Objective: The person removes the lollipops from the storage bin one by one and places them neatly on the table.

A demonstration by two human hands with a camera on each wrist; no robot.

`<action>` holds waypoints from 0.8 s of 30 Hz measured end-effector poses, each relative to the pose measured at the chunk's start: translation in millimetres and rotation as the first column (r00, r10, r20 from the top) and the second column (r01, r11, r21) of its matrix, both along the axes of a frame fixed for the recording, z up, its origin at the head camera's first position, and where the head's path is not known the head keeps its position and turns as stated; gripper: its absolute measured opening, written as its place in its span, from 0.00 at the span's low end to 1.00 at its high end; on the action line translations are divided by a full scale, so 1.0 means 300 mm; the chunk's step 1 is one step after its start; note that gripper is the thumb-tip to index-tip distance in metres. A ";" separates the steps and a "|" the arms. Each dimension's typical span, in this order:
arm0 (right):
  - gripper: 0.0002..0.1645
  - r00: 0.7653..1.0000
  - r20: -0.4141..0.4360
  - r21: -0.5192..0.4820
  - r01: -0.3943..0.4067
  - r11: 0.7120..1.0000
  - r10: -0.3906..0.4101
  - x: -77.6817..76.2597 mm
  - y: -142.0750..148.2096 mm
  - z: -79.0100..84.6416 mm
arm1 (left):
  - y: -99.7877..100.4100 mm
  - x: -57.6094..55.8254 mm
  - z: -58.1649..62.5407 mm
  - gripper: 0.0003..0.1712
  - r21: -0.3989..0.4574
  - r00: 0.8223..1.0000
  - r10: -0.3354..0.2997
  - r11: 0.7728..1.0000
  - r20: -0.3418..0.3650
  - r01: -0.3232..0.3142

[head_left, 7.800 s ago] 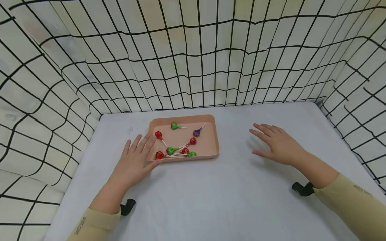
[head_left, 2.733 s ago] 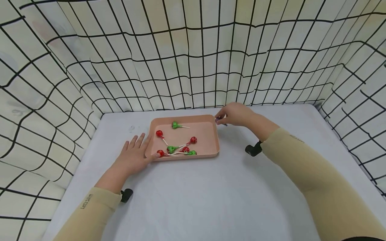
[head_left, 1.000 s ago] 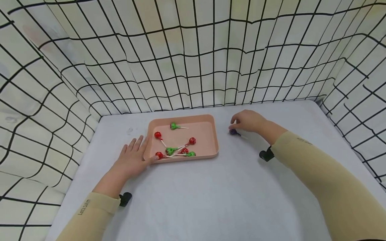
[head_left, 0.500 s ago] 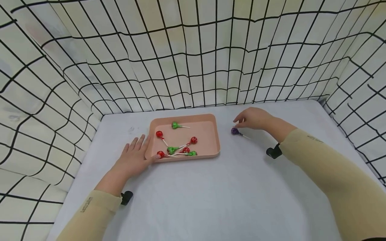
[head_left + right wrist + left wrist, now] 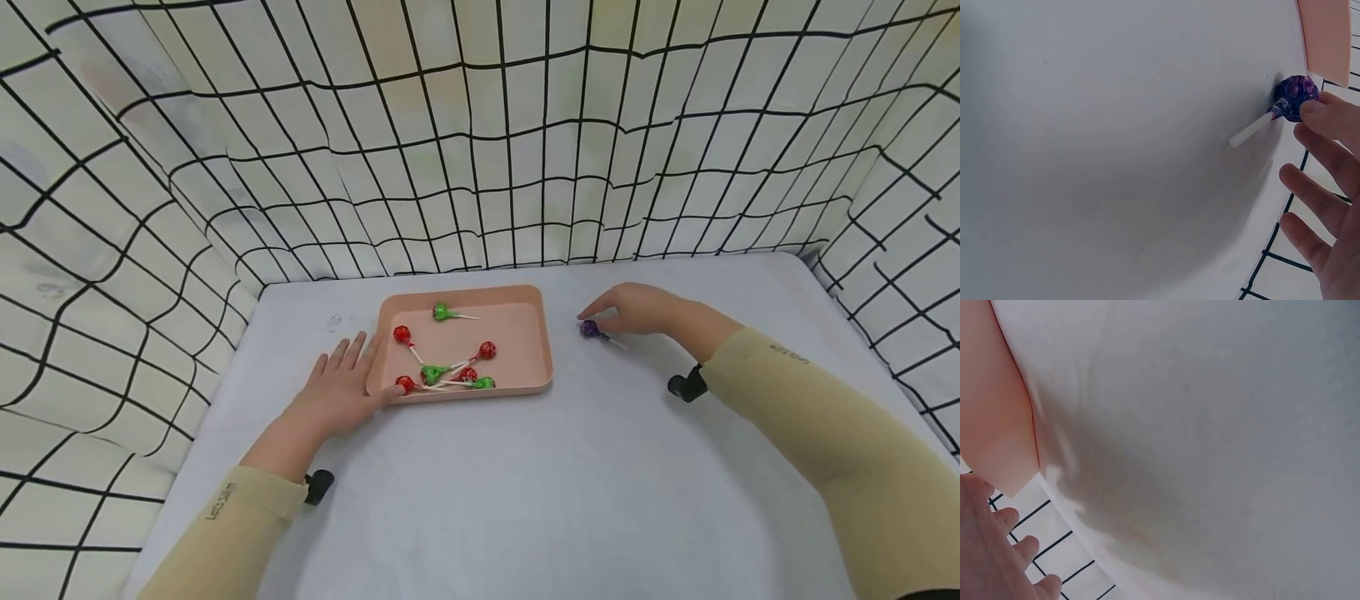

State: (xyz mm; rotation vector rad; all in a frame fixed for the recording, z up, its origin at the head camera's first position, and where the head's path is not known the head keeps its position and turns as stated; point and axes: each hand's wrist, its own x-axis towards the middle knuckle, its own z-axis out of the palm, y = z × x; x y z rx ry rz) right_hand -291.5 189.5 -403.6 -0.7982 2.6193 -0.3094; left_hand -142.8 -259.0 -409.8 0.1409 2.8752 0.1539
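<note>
We saw the purple lollipop [image 5: 589, 329] lying on the worktop [image 5: 480, 492], just beyond the right edge of the pink tray [image 5: 517, 329], its wrapped head towards the tray and its white stick pointing towards the worktop's front right corner. The person's right hand [image 5: 641, 308] was over it, fingers spread loosely rather than pinching, with one fingertip overlapping the wrapped head in the right wrist view; we could not tell how firmly it touched. We found the tray near the worktop's back edge, left of the middle. The left hand [image 5: 337, 404] lay along the tray's left edge, fingers spread, its thumb over the front left corner. Inside, we counted four red lollipops [image 5: 487, 350] and three green lollipops [image 5: 441, 312], most of them crowded along the front edge. Behind the worktop we saw a white wall with black grid lines [image 5: 442, 208], and beige sleeves [image 5: 802, 408] covered both arms.
</note>
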 end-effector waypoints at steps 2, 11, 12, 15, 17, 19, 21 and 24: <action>0.20 1.000 0.000 -0.004 -0.008 1.000 0.008 0.002 -0.001 -0.003 | 0.001 -0.001 0.006 0.60 0.000 1.000 0.001 1.000 0.009 -0.001; 0.21 1.000 -0.004 0.012 -0.025 1.000 0.025 0.004 -0.012 -0.013 | -0.013 -0.005 -0.005 0.60 0.008 1.000 0.007 1.000 0.021 -0.007; 0.21 1.000 -0.004 0.011 -0.026 1.000 0.026 0.004 -0.012 -0.013 | -0.014 -0.005 -0.007 0.61 0.006 1.000 0.007 1.000 0.020 -0.007; 0.21 1.000 0.006 0.007 -0.020 1.000 0.020 0.000 -0.013 -0.013 | -0.016 -0.007 -0.011 0.61 0.002 1.000 0.010 1.000 0.021 -0.010; 0.22 1.000 0.017 0.004 -0.013 1.000 0.013 -0.005 -0.013 -0.014 | -0.016 -0.008 -0.013 0.61 0.010 1.000 0.014 1.000 0.024 -0.014; 0.22 0.999 0.032 -0.001 -0.001 1.000 0.001 -0.010 -0.014 -0.014 | -0.014 -0.011 -0.014 0.60 0.016 1.000 0.016 1.000 0.024 -0.017; 0.22 0.999 0.034 -0.002 0.005 1.000 -0.005 -0.012 -0.015 -0.015 | -0.012 -0.013 -0.015 0.60 0.020 1.000 0.017 1.000 0.022 -0.017; 0.21 0.999 0.038 -0.012 0.020 1.000 -0.019 -0.012 -0.019 -0.016 | -0.007 -0.015 -0.015 0.59 0.013 1.000 0.014 1.000 0.017 -0.015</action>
